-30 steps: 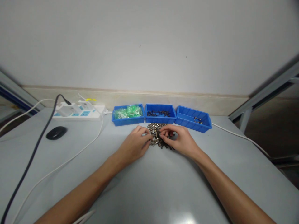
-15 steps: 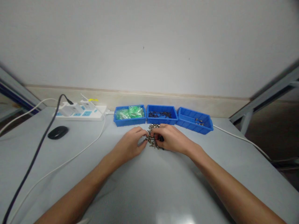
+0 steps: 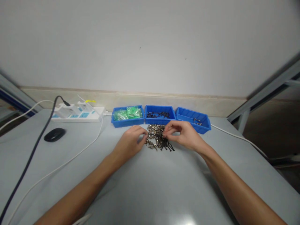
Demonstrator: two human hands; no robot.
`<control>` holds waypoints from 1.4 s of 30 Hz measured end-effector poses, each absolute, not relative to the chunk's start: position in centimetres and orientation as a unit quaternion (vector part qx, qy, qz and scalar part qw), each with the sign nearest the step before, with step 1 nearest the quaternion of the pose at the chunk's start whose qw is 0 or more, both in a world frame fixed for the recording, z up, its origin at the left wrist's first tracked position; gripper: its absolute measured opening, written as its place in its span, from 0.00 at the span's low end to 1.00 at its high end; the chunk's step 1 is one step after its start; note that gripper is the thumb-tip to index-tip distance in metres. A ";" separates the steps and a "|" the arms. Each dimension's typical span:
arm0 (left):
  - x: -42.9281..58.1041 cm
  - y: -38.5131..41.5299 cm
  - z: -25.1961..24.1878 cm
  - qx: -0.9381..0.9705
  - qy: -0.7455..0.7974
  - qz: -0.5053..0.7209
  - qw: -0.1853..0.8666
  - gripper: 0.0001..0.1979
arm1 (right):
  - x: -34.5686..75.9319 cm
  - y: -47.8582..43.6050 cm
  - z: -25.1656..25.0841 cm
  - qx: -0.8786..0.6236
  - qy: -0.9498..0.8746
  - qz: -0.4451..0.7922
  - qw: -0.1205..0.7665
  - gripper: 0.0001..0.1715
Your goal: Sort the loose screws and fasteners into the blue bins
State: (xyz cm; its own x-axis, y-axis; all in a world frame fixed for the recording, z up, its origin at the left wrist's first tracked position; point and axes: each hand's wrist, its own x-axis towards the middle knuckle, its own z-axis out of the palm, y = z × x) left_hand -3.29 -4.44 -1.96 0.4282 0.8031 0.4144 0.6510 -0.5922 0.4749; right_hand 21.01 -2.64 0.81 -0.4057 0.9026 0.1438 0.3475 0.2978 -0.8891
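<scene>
A mixed heap of small metal pieces lies on the table between my hands. Shiny brass-coloured pieces (image 3: pixel 152 145) make up its left and far part, while black screws (image 3: pixel 167 145) fan out on the near right. My left hand (image 3: pixel 131 140) rests at the heap's left edge, thumb and forefinger pinched together; whatever is between them is too small to name. Over the right side, my right hand (image 3: pixel 184 133) has its thumb and fingertips closed together, and I cannot make out what they grip.
Behind the heap stand a blue bin (image 3: pixel 127 124) with green-and-clear plastic packets, a blue bin (image 3: pixel 160 121) with black screws, and a blue bin (image 3: pixel 203 127) with a few brass-coloured pieces. A black mouse (image 3: pixel 54 134), a power strip (image 3: pixel 93 117) and cables occupy the left.
My right hand has shifted right, off the heap's middle, uncovering the black screws. My left hand stays at the left edge. The whole view has slid slightly.
</scene>
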 end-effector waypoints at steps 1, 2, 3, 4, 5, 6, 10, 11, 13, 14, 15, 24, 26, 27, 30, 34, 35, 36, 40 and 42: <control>-3.2 -4.2 -1.9 0.842 0.434 0.304 0.102 0.05 | 21.1 -2.1 1.2 -0.439 -0.731 0.384 0.355 0.04; -3.1 -4.0 -1.9 0.848 0.434 0.292 0.088 0.06 | 21.2 -1.6 1.6 -0.457 -0.731 0.339 0.376 0.04; -3.0 -3.9 -2.0 0.853 0.434 0.279 0.080 0.07 | 21.2 -1.1 2.0 -0.484 -0.730 0.280 0.394 0.04; -2.9 -3.7 -2.1 0.857 0.435 0.266 0.077 0.07 | 21.1 -0.8 2.2 -0.503 -0.732 0.227 0.400 0.05; -2.9 -3.6 -2.1 0.859 0.435 0.257 0.078 0.07 | 20.9 -0.5 2.4 -0.514 -0.737 0.182 0.400 0.06; -2.8 -3.5 -2.2 0.860 0.436 0.252 0.080 0.07 | 20.6 -0.3 2.5 -0.516 -0.747 0.149 0.391 0.07; -3.0 -3.6 -2.5 0.853 0.441 0.259 0.106 0.07 | 18.7 -0.5 1.9 -0.437 -0.833 0.170 0.295 0.08; -3.2 -3.7 -2.5 0.848 0.443 0.265 0.117 0.06 | 18.1 -0.5 1.8 -0.415 -0.852 0.177 0.266 0.08; -3.6 -3.8 -2.5 0.840 0.447 0.276 0.135 0.06 | 17.1 -0.5 1.6 -0.384 -0.880 0.175 0.218 0.09; -3.8 -3.8 -2.5 0.837 0.449 0.279 0.141 0.06 | 16.6 -0.4 1.6 -0.375 -0.889 0.171 0.199 0.09; -3.9 -3.9 -2.4 0.835 0.451 0.281 0.145 0.06 | 16.3 -0.3 1.6 -0.367 -0.897 0.166 0.183 0.10; -4.7 -3.9 -2.0 0.837 0.452 0.271 0.145 0.06 | 15.1 0.5 1.2 -0.334 -0.916 0.174 0.137 0.12; -4.8 -4.0 -2.1 0.836 0.456 0.272 0.139 0.06 | 15.4 0.2 1.0 -0.346 -0.885 0.241 0.197 0.12; -4.8 -4.1 -2.1 0.835 0.458 0.273 0.137 0.07 | 15.7 0.1 1.0 -0.351 -0.860 0.286 0.235 0.12; -4.6 -4.2 -2.2 0.834 0.453 0.281 0.142 0.06 | 16.9 -0.6 0.6 -0.362 -0.754 0.431 0.338 0.12; -3.9 -4.2 -2.5 0.836 0.432 0.301 0.156 0.06 | 18.8 -1.8 -0.2 -0.391 -0.626 0.543 0.400 0.16; -3.7 -4.2 -2.6 0.836 0.427 0.305 0.161 0.07 | 19.2 -2.1 -0.5 -0.404 -0.593 0.559 0.416 0.15; -3.5 -4.2 -2.7 0.835 0.423 0.309 0.166 0.07 | 19.5 -2.4 -0.7 -0.413 -0.558 0.576 0.433 0.15; -2.8 -4.1 -2.9 0.827 0.417 0.332 0.181 0.08 | 20.4 -3.3 -1.1 -0.414 -0.457 0.625 0.479 0.14; -2.6 -4.1 -3.0 0.822 0.415 0.346 0.178 0.08 | 20.6 -3.4 -1.0 -0.410 -0.440 0.638 0.481 0.14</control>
State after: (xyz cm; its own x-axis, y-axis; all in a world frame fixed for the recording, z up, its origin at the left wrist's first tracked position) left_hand -2.58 -4.14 -2.97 0.4154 0.8058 0.4220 0.5594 -0.5921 0.5800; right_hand 20.57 -3.44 -1.03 -0.2011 0.9745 -0.0997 -0.2526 -0.1499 -0.9559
